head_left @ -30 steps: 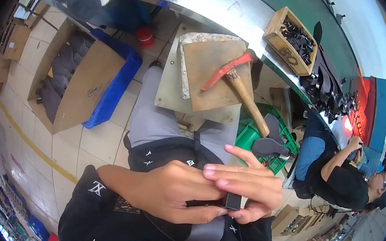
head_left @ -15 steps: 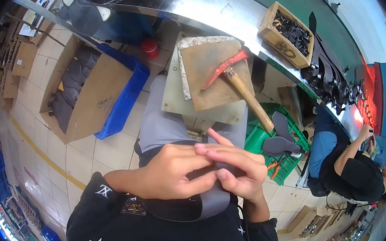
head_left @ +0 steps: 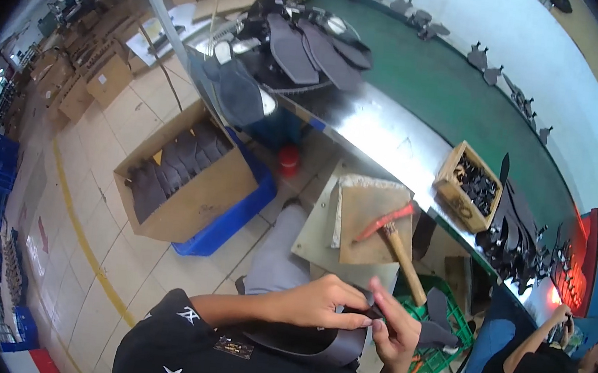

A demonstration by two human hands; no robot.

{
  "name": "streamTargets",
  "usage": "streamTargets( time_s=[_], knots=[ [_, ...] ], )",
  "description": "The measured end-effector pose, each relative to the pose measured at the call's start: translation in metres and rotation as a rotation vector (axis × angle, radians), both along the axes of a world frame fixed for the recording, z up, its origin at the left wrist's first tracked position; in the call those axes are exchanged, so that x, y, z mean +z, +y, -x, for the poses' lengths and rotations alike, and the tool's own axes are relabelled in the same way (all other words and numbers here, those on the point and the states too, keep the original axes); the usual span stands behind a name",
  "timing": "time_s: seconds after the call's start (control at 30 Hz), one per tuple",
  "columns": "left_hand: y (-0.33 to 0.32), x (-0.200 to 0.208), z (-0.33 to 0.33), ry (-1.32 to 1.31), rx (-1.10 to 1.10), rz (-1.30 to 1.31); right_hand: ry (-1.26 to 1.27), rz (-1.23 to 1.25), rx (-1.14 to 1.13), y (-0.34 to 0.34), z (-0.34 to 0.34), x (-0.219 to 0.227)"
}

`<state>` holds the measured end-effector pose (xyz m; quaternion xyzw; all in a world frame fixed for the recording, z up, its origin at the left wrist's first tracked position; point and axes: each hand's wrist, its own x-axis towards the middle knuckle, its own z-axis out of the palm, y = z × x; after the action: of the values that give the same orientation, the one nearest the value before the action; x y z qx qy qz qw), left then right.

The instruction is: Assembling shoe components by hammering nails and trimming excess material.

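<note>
At my lap, both hands meet over a dark grey sandal sole (head_left: 344, 350), its curved end showing below them. My left hand (head_left: 336, 303) is closed, thumb and fingers pinched at the sole's upper part. Against its fingertips, my right hand (head_left: 395, 326) is closed too, with one finger raised. What lies between the fingertips is mostly hidden. Just beyond the hands, a hammer with a red head and wooden handle (head_left: 405, 262) lies on a brown board (head_left: 365, 219), untouched.
A green crate (head_left: 452, 359) with soles stands to the right. To the left, a cardboard box (head_left: 181, 196) of soles sits in a blue crate (head_left: 237, 220). On the bench, a wooden box (head_left: 462, 198) holds small black parts; more soles (head_left: 295, 51) lie farther left. A co-worker (head_left: 538, 372) sits at right.
The view has swung left and up, showing more of the bench and conveyor. My hands stay together at the sole, the right one now more upright with a finger raised.
</note>
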<state>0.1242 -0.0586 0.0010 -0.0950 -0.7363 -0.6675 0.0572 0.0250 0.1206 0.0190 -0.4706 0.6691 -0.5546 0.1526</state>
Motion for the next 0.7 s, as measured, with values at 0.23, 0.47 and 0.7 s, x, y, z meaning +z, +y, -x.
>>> streamTargets(
  time_s=[0.23,0.47,0.7],
  knots=[
    [-0.006,-0.006,0.006,-0.513,-0.204,-0.623,-0.13,0.245,-0.176,-0.004,0.006,-0.026],
    [-0.068,-0.011,-0.043,-0.264,0.367,-0.188,-0.02,0.078,-0.42,-0.037,0.035,0.011],
    [-0.32,-0.025,-0.003,0.066,1.346,-0.086,-0.706,0.655,0.827,-0.045,0.002,0.13]
  ],
)
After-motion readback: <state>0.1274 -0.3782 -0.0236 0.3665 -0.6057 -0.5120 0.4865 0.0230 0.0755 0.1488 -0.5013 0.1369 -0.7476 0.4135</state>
